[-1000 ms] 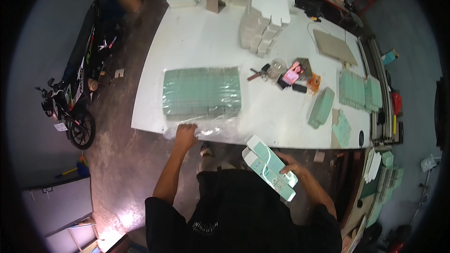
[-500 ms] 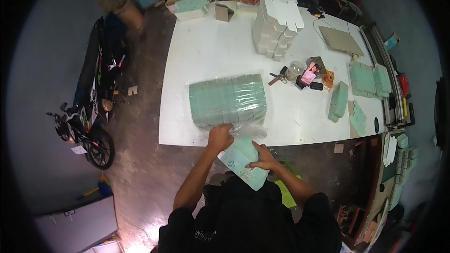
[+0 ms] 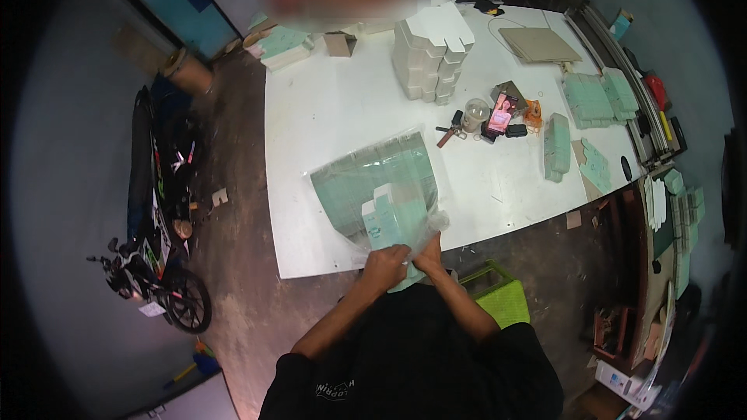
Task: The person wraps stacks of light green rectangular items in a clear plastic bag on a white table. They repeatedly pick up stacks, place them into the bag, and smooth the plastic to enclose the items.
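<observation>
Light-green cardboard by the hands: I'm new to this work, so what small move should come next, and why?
Probably ease the light-green cardboard slightly forward with the left hand, the right hand holding the clear film aside. The left hand grips its near part, its far end overlaps the green bundle, and film bunches at the right hand.

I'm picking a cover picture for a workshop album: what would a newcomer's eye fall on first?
Probably the plastic-covered block of green cartons near the front of the white table, where the left hand holds another green carton and the right hand grips clear plastic. Next, perhaps, the tall stack of white cardboard further back, and the motorbike on the floor to the left.
</observation>
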Tool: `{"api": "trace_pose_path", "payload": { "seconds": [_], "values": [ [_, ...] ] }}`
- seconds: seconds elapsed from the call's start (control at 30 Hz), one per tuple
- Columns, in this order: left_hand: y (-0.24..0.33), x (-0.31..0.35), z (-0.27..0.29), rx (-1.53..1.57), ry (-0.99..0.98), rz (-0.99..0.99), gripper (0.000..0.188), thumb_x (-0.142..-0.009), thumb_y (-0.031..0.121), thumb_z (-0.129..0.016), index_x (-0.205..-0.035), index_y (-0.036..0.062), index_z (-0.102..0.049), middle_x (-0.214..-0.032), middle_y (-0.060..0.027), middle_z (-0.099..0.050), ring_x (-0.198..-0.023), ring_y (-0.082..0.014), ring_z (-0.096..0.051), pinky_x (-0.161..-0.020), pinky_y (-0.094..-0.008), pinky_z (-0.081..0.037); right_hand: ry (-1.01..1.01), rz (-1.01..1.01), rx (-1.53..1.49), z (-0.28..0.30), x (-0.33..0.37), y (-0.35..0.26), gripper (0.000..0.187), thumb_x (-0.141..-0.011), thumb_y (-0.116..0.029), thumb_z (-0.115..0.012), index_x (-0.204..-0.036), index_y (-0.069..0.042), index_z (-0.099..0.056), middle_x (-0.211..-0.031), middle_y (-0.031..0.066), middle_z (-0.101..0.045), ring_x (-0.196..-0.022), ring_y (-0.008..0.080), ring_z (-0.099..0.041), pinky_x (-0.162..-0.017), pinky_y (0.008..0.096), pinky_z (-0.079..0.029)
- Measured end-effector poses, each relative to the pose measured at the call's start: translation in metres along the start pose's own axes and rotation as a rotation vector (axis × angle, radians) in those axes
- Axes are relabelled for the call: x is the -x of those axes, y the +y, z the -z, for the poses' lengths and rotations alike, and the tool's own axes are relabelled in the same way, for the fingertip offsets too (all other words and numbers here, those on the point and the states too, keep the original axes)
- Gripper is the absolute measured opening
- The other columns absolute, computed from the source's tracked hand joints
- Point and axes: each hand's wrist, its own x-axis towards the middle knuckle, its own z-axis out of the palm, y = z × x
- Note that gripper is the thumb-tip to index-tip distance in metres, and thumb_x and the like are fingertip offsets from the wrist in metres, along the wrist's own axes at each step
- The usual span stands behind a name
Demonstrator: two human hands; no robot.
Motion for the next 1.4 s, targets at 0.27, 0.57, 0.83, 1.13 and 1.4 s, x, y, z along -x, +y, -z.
{"api": "trace_pose_path", "payload": {
  "seconds": [0.27, 0.57, 0.83, 1.13, 1.4],
  "values": [
    [-0.035, -0.008, 0.037, 0.142, -0.155, -0.105, 0.027, -0.076, 0.006, -0.071, -0.103, 0.0037, -0.067, -0.085, -0.0176, -0.07, -0.076, -0.0389, -0.07, -0.067, -0.0474, -0.057, 0.231, -0.329, -0.61, -0.05, 0.022, -0.037, 0.066, -0.077, -0.03, -0.084, -0.127, 0.003, -0.056, -0.119, 0.0178, -0.065, -0.109, 0.0282, -0.064, -0.095, 0.0426, -0.051],
    [-0.04, -0.012, 0.052, 0.216, -0.203, -0.231, 0.026, -0.077, 0.007, -0.072, -0.102, 0.0018, -0.066, -0.09, -0.0201, -0.072, -0.079, -0.0399, -0.071, -0.066, -0.0495, -0.058, 0.379, -0.214, -0.197, -0.07, -0.012, -0.084, 0.102, -0.074, -0.035, -0.088, -0.152, 0.007, -0.038, -0.143, 0.0277, -0.048, -0.134, 0.0404, -0.047, -0.113, 0.0489, -0.038],
    [-0.04, 0.0, 0.072, 0.267, -0.303, -0.31, 0.02, -0.08, 0.005, -0.071, -0.099, 0.0025, -0.063, -0.079, -0.0182, -0.067, -0.072, -0.039, -0.069, -0.064, -0.0473, -0.057, 0.161, -0.167, 0.349, -0.051, -0.111, -0.14, 0.118, -0.061, -0.047, -0.089, -0.153, 0.005, -0.037, -0.132, 0.035, -0.048, -0.124, 0.054, -0.046, -0.109, 0.0642, -0.034],
    [-0.048, -0.013, 0.061, 0.282, -0.308, -0.194, 0.024, -0.079, 0.005, -0.072, -0.101, 0.0001, -0.064, -0.078, -0.0203, -0.069, -0.07, -0.0407, -0.07, -0.065, -0.0471, -0.058, 0.114, -0.207, 0.521, -0.05, -0.117, -0.119, 0.147, -0.056, -0.07, -0.087, -0.162, 0.003, -0.016, -0.16, 0.0439, -0.014, -0.15, 0.0594, -0.015, -0.12, 0.071, -0.011],
    [-0.05, -0.018, 0.063, 0.316, -0.201, -0.108, 0.017, -0.085, 0.006, -0.072, -0.098, 0.0021, -0.063, -0.08, -0.021, -0.068, -0.073, -0.0418, -0.069, -0.064, -0.0491, -0.056, 0.198, -0.322, 0.263, -0.05, -0.166, -0.115, 0.127, -0.067, -0.075, -0.079, -0.152, 0.009, -0.037, -0.145, 0.0409, -0.041, -0.139, 0.0529, -0.04, -0.113, 0.065, -0.03]
  ]
}}
